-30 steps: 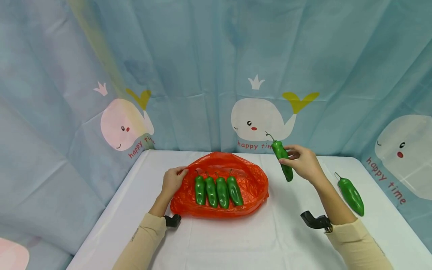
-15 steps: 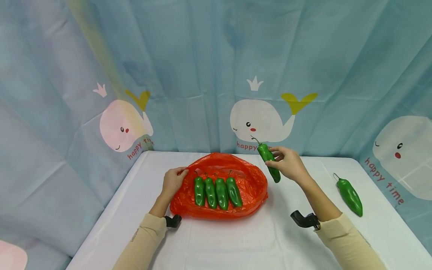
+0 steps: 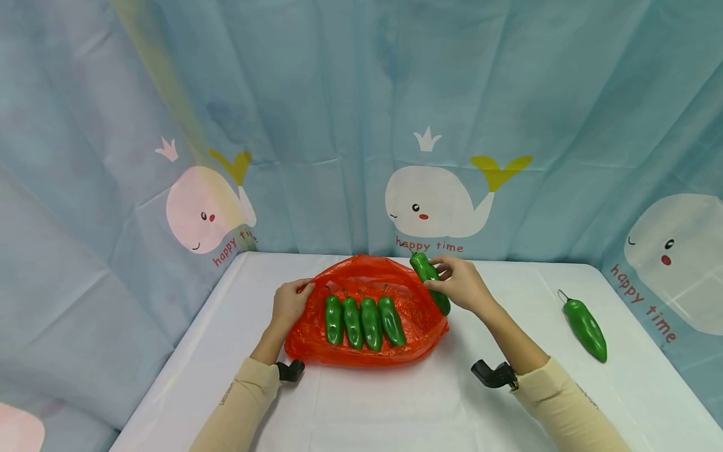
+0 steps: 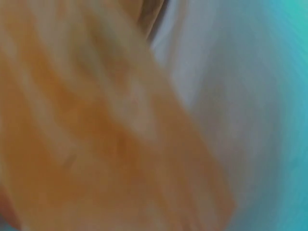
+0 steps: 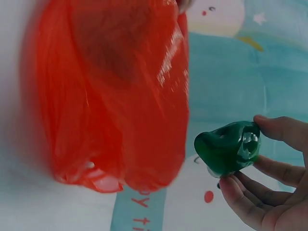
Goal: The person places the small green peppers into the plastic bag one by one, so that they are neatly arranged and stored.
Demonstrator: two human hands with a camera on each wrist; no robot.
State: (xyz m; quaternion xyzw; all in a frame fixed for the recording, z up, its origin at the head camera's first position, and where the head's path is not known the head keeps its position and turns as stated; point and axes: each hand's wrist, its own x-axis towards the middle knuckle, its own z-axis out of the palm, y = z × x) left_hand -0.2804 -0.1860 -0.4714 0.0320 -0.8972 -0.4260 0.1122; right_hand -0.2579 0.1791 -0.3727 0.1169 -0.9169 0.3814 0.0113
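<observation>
Several green chili peppers [image 3: 371, 323] lie side by side in an open red plastic bag [image 3: 367, 358], their stems pointing away. At the bag's left rim, my left hand [image 3: 288, 304] pinches the plastic between thumb and fingers. My right hand [image 3: 462, 285] holds another green chili pepper [image 3: 425, 269] by its middle, tilted with the stem up and to the left, overlapping the bag's right rim in the head view. In the right wrist view, thumb and fingers grip that pepper [image 5: 228, 147] beside the bag [image 5: 115, 96]. A blurred orange-brown surface fills most of the left wrist view.
One more green chili pepper [image 3: 585, 329] lies on the white tablecloth [image 3: 384, 408] at the far right. A blue curtain [image 3: 339, 125] printed with whales hangs behind the table and along both sides.
My right hand has carried its pepper left and slightly down, from beside the bag to the bag's right rim. The left hand stays in place on the bag.
</observation>
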